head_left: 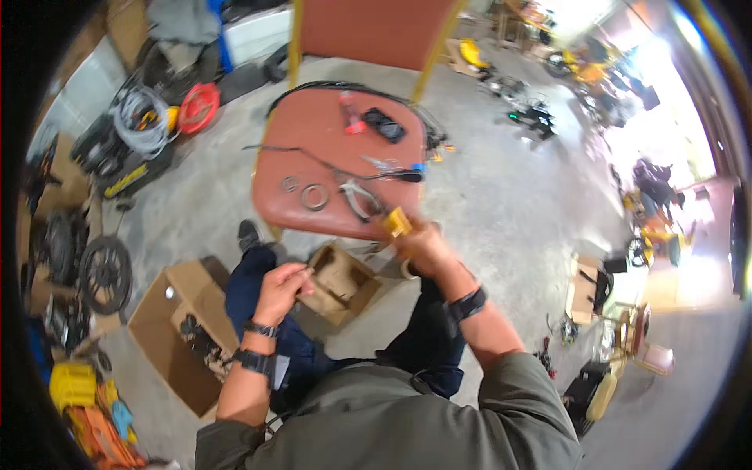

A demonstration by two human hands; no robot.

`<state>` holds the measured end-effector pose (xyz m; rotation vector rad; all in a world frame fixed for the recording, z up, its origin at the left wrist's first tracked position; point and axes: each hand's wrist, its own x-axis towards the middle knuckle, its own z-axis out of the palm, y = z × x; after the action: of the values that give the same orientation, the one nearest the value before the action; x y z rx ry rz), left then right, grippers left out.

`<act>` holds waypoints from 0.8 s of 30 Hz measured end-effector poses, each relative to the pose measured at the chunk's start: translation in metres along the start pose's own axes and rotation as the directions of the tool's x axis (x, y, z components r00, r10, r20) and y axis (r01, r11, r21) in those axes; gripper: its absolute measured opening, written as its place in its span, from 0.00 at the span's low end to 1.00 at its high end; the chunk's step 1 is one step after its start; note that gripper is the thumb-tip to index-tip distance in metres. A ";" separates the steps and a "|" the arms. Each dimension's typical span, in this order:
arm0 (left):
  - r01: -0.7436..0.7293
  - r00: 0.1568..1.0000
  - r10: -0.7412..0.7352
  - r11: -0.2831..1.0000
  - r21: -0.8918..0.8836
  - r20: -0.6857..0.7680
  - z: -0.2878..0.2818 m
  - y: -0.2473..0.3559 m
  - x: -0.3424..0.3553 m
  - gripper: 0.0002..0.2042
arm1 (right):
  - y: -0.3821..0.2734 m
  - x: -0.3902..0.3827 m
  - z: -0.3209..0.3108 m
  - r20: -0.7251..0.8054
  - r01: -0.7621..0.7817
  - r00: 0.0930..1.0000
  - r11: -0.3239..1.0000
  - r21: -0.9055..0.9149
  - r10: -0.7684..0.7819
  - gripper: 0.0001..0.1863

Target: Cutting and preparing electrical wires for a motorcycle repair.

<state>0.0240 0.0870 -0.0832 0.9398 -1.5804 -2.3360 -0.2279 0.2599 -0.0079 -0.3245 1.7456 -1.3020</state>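
My right hand (427,249), blurred by motion, is closed around a small yellow object (398,223) at the near edge of the red chair seat (282,196). The blur hides what kind of thing it is. Just beyond it lie pliers (359,197) with pale, looped handles. My left hand (280,294) is held above my lap with thumb and fingertips pinched together; whatever is between them is too small to tell. Below and between my hands stands an open cardboard box (337,290). On the seat are a metal ring (315,197), a smaller ring (290,184) and a dark cable (313,159).
Farther back on the seat lie a black phone-like device (384,125) and a red-and-clear bottle (351,113). A larger carton (176,333) with dark parts stands at my left. Wheels (106,274) and coiled tubing (145,117) line the left side; machines (595,70) stand far right.
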 end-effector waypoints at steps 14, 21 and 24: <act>-0.012 1.000 0.008 0.980 0.196 0.020 0.015 -0.009 0.012 0.08 | 0.167 -0.050 0.016 0.390 -0.126 0.908 0.987 -0.095 0.153 0.13; -0.004 0.999 0.012 0.977 0.211 -0.035 0.009 -0.010 -0.001 0.08 | 0.169 -0.049 0.029 0.342 -0.112 0.932 0.992 -0.051 0.123 0.17; -0.103 0.994 0.095 0.972 0.212 0.048 0.003 -0.012 -0.001 0.08 | 0.194 -0.037 0.026 0.409 0.068 0.913 0.987 -0.149 -0.002 0.15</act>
<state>0.0257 0.0951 -0.0925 0.8401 -1.8783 -2.1609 -0.1305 0.3479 -0.1575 -0.6736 1.4904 -1.0287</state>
